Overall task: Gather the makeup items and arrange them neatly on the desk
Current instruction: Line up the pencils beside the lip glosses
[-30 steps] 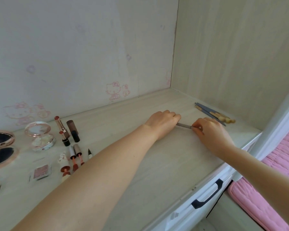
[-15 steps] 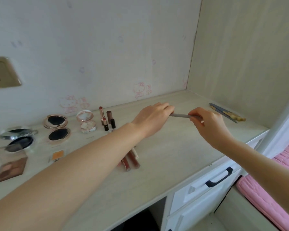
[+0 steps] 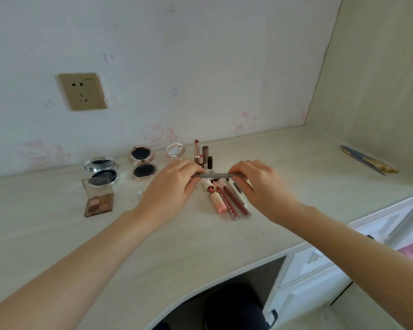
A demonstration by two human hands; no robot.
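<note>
Above the middle of the pale wood-grain counter (image 3: 200,246), a slim grey makeup pencil (image 3: 216,175) is held level, the left hand (image 3: 171,186) pinching one end and the right hand (image 3: 260,184) pinching the other. Just under it, toward 6 o'clock, lie several pink and dark-red lip-gloss tubes (image 3: 227,201) side by side. At 12 o'clock stand uncapped lipsticks (image 3: 202,154). Toward 9 o'clock sit a rose-gold open compact (image 3: 142,163), a silver open compact (image 3: 103,170) and a clear-lidded brown eyeshadow palette (image 3: 98,203). Far toward 3 o'clock lie thin dark brushes (image 3: 365,160).
</note>
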